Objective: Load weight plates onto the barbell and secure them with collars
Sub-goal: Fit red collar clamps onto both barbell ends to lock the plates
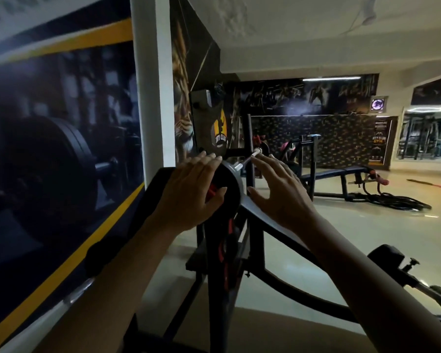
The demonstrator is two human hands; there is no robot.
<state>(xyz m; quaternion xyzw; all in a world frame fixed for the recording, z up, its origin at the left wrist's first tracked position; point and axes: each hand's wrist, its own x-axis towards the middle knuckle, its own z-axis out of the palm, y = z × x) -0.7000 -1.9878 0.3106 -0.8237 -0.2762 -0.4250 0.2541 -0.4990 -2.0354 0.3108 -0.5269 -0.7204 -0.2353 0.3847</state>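
Observation:
A black weight plate [231, 186] with red lettering sits on the sleeve of the barbell [247, 161], which runs away from me on a black rack. My left hand [191, 192] lies flat against the plate's near face, fingers straight over its top edge, thumb beside the red marking. My right hand [275, 189] hovers at the plate's right side with fingers spread and straight, close to the silver bar, holding nothing. No collar is visible. More black and red plates [229, 253] hang lower on the rack, partly hidden by my left arm.
A wall with a dark poster [61, 154] and a white pillar [153, 98] stands close on my left. The black rack frame [257, 240] fills the space below my hands. A bench [341, 174], battle ropes [397, 202] and open floor lie to the right.

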